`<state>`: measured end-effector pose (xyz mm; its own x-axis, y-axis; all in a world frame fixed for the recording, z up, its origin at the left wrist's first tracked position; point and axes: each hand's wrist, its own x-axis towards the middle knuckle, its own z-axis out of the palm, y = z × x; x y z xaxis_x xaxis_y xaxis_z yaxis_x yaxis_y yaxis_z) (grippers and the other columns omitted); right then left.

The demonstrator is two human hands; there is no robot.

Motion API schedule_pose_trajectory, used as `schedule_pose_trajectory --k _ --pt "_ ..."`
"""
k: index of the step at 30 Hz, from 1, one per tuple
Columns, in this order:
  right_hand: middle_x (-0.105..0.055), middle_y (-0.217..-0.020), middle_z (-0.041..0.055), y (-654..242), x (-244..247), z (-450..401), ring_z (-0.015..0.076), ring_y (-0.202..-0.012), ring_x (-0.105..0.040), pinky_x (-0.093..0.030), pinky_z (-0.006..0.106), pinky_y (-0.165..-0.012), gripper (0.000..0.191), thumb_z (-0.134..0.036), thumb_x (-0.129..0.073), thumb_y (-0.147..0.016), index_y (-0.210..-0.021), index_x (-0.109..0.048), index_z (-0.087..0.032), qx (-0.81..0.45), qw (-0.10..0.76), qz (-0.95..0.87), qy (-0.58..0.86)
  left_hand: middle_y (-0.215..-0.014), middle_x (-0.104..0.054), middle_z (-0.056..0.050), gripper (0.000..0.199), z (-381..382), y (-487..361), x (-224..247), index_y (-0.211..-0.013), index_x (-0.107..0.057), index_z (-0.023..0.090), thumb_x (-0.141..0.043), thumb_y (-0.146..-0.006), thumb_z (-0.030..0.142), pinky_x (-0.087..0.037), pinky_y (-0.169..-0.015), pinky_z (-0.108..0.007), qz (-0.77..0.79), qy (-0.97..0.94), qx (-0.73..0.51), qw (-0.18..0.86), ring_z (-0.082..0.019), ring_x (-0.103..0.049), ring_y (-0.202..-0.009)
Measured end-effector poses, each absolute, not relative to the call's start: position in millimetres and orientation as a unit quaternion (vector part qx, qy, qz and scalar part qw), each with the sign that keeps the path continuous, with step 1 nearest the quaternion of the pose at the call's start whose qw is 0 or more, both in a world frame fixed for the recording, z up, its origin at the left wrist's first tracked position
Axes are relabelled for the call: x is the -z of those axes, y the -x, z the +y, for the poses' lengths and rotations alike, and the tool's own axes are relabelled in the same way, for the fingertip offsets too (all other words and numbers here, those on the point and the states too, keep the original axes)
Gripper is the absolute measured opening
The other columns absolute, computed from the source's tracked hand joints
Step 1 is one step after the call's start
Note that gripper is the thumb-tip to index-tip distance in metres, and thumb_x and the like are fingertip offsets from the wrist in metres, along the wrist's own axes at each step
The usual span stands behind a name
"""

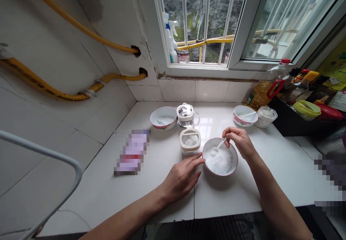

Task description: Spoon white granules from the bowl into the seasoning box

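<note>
My right hand pinches the handle of a small white spoon, whose scoop carries some white powder. The spoon hangs over a white bowl with a pinkish rim, and more white powder lies inside it. My left hand rests on the counter with its fingers stretched out; their tips touch the bowl's left rim, and nothing is held there. Just beyond that hand stands a clear container with a cream rim and white contents, its lid raised.
Behind stand a flower-patterned bowl, a lidded jar, a second flowered bowl with a white spoon, and a white-filled jar. An oil bottle and sauce bottles crowd the right. A blurred purple packet lies left on the white-tiled counter.
</note>
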<state>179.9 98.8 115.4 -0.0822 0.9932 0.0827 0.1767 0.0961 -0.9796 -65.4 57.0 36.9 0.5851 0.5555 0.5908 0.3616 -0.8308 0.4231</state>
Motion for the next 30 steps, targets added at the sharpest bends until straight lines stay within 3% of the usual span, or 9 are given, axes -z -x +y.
schedule_pose_trajectory --k 5,9,14,17,20,24,30 --pt "-0.064 -0.056 -0.0006 -169.4 -114.1 96.6 0.0168 -0.057 -0.062 -0.050 0.033 -0.068 0.015 -0.032 -0.056 -0.082 -0.080 -0.063 -0.018 -0.415 0.508 -0.583 0.480 -0.129 -0.067 -0.015 0.040 57.0 65.7 -34.9 -0.131 -0.050 0.019 -0.052 -0.091 0.011 -0.061 -0.095 -0.037 0.264 -0.881 -0.369 0.132 -0.024 -0.067 -0.119" --pt "-0.074 -0.078 0.0033 -148.5 -110.6 87.4 0.0193 -0.075 -0.070 -0.052 0.035 -0.075 0.015 -0.029 -0.050 -0.096 -0.096 -0.061 -0.021 -0.282 0.537 -0.655 0.451 -0.128 -0.067 -0.015 0.039 57.3 65.3 -34.1 -0.130 -0.050 0.018 -0.051 -0.091 0.011 -0.061 -0.093 -0.036 0.264 -0.881 -0.371 0.124 -0.024 -0.067 -0.117" --pt "-0.077 -0.085 0.0034 -138.1 -106.3 82.1 0.0184 -0.074 -0.068 -0.045 0.044 -0.094 0.022 -0.008 -0.047 -0.091 -0.099 -0.063 -0.022 -0.041 0.419 -0.842 0.336 -0.128 -0.067 -0.014 0.041 57.3 65.0 -34.7 -0.131 -0.049 0.019 -0.051 -0.091 0.011 -0.061 -0.092 -0.035 0.263 -0.881 -0.374 0.126 -0.023 -0.068 -0.117" --pt "-0.076 -0.082 0.0028 -145.6 -110.2 80.9 0.0192 -0.075 -0.067 -0.046 0.043 -0.091 0.022 -0.009 -0.047 -0.092 -0.099 -0.063 -0.022 -0.042 0.461 -0.813 0.353 -0.129 -0.067 -0.014 0.042 57.1 65.4 -35.9 -0.132 -0.049 0.019 -0.051 -0.091 0.011 -0.061 -0.093 -0.036 0.262 -0.881 -0.370 0.133 -0.024 -0.067 -0.118" --pt "-0.071 -0.067 0.0006 -159.0 -116.3 80.4 0.0212 -0.073 -0.065 -0.049 0.040 -0.081 0.017 -0.015 -0.049 -0.091 -0.088 -0.063 -0.023 -0.074 0.509 -0.752 0.412 -0.129 -0.067 -0.014 0.041 56.8 65.6 -36.7 -0.131 -0.050 0.019 -0.051 -0.091 0.011 -0.061 -0.094 -0.036 0.263 -0.882 -0.368 0.137 -0.023 -0.067 -0.119" --pt "-0.062 -0.053 -0.0012 -174.7 -120.0 82.3 0.0210 -0.069 -0.061 -0.048 0.035 -0.071 0.020 -0.014 -0.047 -0.084 -0.073 -0.062 -0.023 -0.132 0.454 -0.753 0.458 -0.127 -0.068 -0.014 0.039 56.9 65.5 -36.9 -0.130 -0.050 0.018 -0.051 -0.092 0.011 -0.061 -0.093 -0.036 0.261 -0.880 -0.374 0.134 -0.024 -0.067 -0.119" --pt "-0.063 -0.058 0.0003 -175.7 -117.0 84.3 0.0202 -0.071 -0.059 -0.048 0.033 -0.070 0.023 -0.011 -0.044 -0.079 -0.067 -0.059 -0.023 -0.140 0.380 -0.789 0.461 -0.126 -0.068 -0.014 0.040 57.2 65.9 -37.4 -0.131 -0.049 0.018 -0.051 -0.092 0.011 -0.061 -0.093 -0.036 0.257 -0.883 -0.369 0.137 -0.024 -0.066 -0.120"
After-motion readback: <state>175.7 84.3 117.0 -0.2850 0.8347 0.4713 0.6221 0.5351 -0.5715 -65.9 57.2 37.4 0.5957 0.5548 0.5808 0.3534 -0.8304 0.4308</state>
